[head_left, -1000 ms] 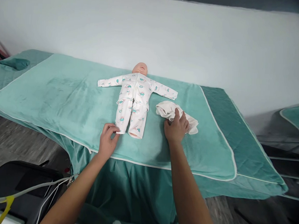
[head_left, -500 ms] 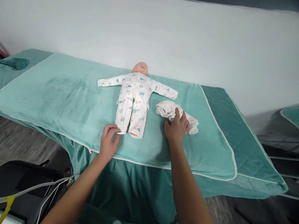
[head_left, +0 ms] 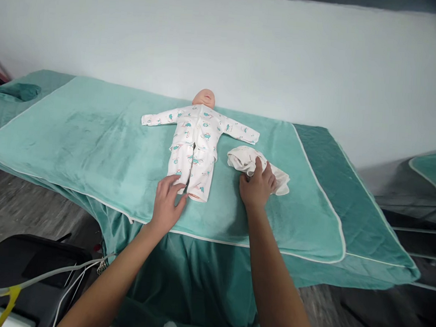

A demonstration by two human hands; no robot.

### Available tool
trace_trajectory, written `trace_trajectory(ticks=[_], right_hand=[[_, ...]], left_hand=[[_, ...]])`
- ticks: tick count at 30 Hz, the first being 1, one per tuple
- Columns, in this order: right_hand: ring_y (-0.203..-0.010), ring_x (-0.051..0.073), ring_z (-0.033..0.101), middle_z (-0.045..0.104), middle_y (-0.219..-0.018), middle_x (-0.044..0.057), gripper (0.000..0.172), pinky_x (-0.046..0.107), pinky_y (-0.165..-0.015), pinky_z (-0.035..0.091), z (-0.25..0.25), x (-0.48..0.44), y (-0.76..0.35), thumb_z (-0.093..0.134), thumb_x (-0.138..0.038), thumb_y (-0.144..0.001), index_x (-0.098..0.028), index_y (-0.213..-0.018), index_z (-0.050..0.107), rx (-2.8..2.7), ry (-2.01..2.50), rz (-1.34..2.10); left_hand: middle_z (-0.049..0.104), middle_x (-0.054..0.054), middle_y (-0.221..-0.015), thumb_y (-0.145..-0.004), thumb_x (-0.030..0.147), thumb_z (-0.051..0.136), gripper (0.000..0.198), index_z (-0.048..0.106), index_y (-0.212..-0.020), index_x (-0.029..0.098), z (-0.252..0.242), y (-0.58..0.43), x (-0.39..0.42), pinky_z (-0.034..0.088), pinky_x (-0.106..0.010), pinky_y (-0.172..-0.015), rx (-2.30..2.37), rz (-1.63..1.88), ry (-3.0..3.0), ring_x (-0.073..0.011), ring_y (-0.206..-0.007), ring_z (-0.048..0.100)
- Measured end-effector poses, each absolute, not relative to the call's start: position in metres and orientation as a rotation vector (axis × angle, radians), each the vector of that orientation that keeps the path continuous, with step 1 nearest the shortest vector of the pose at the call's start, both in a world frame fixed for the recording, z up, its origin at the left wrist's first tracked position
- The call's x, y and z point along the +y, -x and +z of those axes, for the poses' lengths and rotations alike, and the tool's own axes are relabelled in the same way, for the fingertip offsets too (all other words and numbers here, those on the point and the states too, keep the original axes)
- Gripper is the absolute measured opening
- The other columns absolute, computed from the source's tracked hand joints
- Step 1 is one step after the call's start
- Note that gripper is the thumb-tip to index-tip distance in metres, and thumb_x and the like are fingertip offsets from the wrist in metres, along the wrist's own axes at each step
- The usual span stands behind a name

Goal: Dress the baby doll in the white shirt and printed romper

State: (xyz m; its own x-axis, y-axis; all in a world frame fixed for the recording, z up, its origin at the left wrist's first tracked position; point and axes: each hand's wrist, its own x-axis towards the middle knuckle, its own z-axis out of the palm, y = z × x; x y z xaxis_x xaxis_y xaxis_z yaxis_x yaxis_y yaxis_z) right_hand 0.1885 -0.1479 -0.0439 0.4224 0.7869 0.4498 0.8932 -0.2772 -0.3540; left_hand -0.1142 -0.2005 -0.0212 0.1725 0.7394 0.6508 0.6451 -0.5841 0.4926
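A baby doll (head_left: 197, 137) in a white printed sleepsuit lies on its back on a teal blanket (head_left: 92, 140), arms spread. My left hand (head_left: 167, 205) lies at the foot end of the doll, its fingers over the cuff of the left trouser leg. My right hand (head_left: 257, 186) rests with curled fingers on a crumpled white cloth (head_left: 257, 167) just right of the doll's legs.
The blanket covers a long table with a darker teal sheet (head_left: 349, 202) below it, against a pale wall. A folded teal cloth (head_left: 17, 91) sits far left. A black case (head_left: 27, 269) and white cables (head_left: 46, 276) lie on the floor at lower left.
My left hand has slid right and forward, from beside the trouser cuff onto it. My right hand has stayed on the white cloth.
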Motion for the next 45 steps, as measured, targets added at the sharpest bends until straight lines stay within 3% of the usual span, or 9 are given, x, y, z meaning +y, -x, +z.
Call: trace_trajectory(ticks=[18,40,45], right_hand=[[-0.144,0.039,0.043,0.038,-0.165,0.019,0.073,0.063,-0.120,0.031,-0.042,-0.148,-0.188,0.058,-0.032,-0.088,-0.024,-0.159,0.041,-1.401,2.145,-0.240],[-0.143,0.040,0.045,0.040,-0.164,0.020,0.072,0.065,-0.119,0.032,-0.041,-0.149,-0.187,0.058,-0.029,-0.087,-0.022,-0.158,0.042,-1.398,2.131,-0.256],[-0.152,0.041,0.038,0.038,-0.165,0.022,0.070,0.069,-0.120,0.029,-0.039,-0.155,-0.181,0.059,-0.024,-0.086,-0.019,-0.154,0.046,-1.394,2.010,-0.369]], left_hand=[[0.063,-0.010,-0.127,-0.097,0.023,0.064,0.006,0.067,-0.102,0.022,-0.033,0.122,-0.204,0.054,-0.045,-0.105,1.470,1.505,-2.007,-0.0229,-0.122,0.063],[0.064,-0.009,-0.124,-0.098,0.022,0.061,0.009,0.068,-0.103,0.022,-0.029,0.125,-0.206,0.054,-0.041,-0.104,1.423,1.517,-1.912,-0.0213,-0.119,0.064],[0.065,-0.009,-0.122,-0.101,0.027,0.057,0.014,0.070,-0.105,0.022,-0.019,0.134,-0.188,0.053,-0.041,-0.104,1.380,1.569,-1.851,-0.0212,-0.119,0.064]])
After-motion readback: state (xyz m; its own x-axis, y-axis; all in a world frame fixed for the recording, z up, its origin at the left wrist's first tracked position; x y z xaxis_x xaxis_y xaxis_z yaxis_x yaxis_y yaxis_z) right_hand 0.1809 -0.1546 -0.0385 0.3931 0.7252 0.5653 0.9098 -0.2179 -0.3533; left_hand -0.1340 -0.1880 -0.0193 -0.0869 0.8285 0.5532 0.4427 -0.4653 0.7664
